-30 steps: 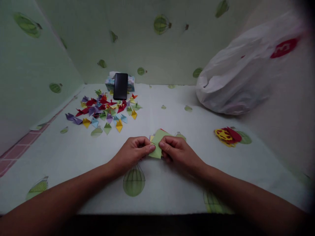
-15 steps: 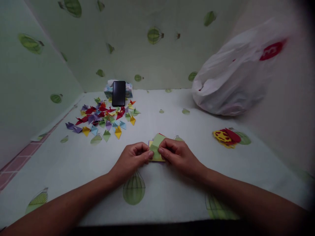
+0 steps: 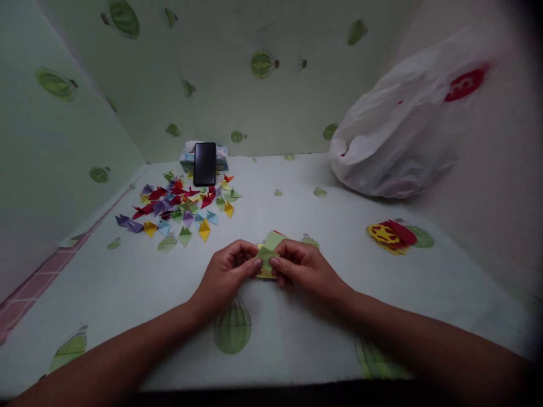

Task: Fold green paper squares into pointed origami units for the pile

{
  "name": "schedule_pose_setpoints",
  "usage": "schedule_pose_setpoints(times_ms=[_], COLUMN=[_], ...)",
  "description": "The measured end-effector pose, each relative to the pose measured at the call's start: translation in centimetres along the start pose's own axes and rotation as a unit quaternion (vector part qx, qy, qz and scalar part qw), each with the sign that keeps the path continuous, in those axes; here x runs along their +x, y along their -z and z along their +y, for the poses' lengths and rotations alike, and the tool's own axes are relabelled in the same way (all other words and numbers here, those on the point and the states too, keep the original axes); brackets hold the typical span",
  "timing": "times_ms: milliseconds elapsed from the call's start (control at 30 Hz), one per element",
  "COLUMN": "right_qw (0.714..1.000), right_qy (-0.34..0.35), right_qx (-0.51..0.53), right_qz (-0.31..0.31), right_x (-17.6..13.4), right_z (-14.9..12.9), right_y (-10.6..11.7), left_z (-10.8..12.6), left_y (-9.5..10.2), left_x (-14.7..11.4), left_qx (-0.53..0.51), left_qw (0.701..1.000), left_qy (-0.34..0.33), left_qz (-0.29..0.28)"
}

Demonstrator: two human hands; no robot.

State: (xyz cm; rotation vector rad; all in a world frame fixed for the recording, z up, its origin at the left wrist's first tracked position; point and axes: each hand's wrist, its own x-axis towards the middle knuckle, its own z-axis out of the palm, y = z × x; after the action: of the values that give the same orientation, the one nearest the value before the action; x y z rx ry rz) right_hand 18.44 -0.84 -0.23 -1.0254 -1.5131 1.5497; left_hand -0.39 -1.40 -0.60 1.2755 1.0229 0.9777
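A small green piece of folded paper (image 3: 266, 255) is pinched between my two hands near the middle of the table. My left hand (image 3: 232, 268) grips its left edge between thumb and fingers. On the right side, my right hand (image 3: 302, 263) holds it with thumb and fingertips. Beneath the folded piece lies a stack of coloured paper sheets (image 3: 276, 238), with green on top and some yellow and red edges showing. My fingers hide part of both the paper and the stack.
Many colourful folded paper pieces (image 3: 186, 204) lie at the back left. Behind them a phone (image 3: 205, 164) leans on a tissue box (image 3: 185, 160). A white plastic bag (image 3: 382, 141) stands at the back right, with red and yellow cut-out shapes (image 3: 391, 234) nearer me.
The green paper between my fingers now looks smaller and more folded, showing a pointed top. More of the stack's green sheet shows behind it. My hands have barely shifted.
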Motion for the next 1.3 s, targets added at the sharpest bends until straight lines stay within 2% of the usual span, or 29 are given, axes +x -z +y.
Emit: schedule_pose_setpoints(times_ms=[100,300,500,767,1300], right_qw=[0.999,0.998,0.999,0.996,0.995], right_qy=[-0.024,-0.011,0.003,0.093,0.092], right_qx=[0.028,0.062,0.041,-0.015,-0.037], right_qz=[0.002,-0.004,-0.008,0.004,0.002], right_x=[0.0,0.1,0.1,-0.2,-0.1], right_z=[0.3,0.6,0.4,1.1,1.2], right_y=[0.0,0.1,0.0,-0.1,0.0], left_z=[0.0,0.0,0.1,0.1,0.2], left_y=[-0.1,-0.1,-0.2,-0.2,-0.3], left_x=[0.0,0.0,0.0,-0.1,-0.1], left_qx=[-0.024,-0.008,-0.004,0.025,0.017], left_qw=[0.999,0.999,0.999,0.998,0.999], left_qy=[-0.019,-0.034,-0.035,-0.051,-0.048], left_qz=[0.025,0.017,0.018,0.02,0.018])
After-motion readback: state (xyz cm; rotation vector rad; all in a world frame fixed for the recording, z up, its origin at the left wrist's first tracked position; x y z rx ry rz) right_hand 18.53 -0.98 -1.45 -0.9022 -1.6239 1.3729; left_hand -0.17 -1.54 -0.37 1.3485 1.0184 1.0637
